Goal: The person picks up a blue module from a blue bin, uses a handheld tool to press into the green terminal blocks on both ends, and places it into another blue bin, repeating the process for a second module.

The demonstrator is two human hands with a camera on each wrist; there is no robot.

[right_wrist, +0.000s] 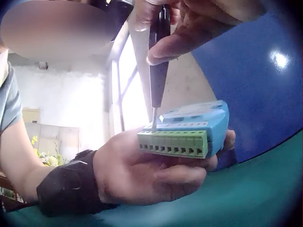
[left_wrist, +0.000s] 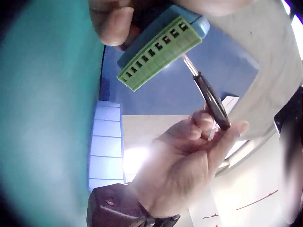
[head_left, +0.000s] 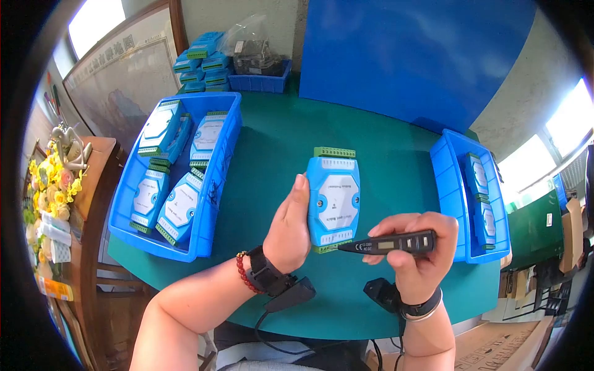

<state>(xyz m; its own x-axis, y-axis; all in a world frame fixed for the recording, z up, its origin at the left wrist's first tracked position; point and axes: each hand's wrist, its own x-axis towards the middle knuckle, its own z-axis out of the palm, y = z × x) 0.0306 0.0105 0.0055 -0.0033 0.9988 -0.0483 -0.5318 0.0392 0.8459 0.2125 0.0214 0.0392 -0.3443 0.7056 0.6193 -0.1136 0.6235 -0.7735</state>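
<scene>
My left hand grips a blue input module with a white label, fingers beneath it and thumb along its side. Green screw terminal blocks run along both short ends. Between the thumb and fingers of my right hand is a black voltage-tester screwdriver with a small display and CE mark. Its metal tip meets the top of the near green terminal block, toward the left end in the right wrist view. The row of square wire openings on that block faces the left wrist camera.
On the green table, a blue bin at left holds several similar modules. Another bin at right has modules too. More modules are stacked at the back beside a small blue tray. A blue panel stands behind.
</scene>
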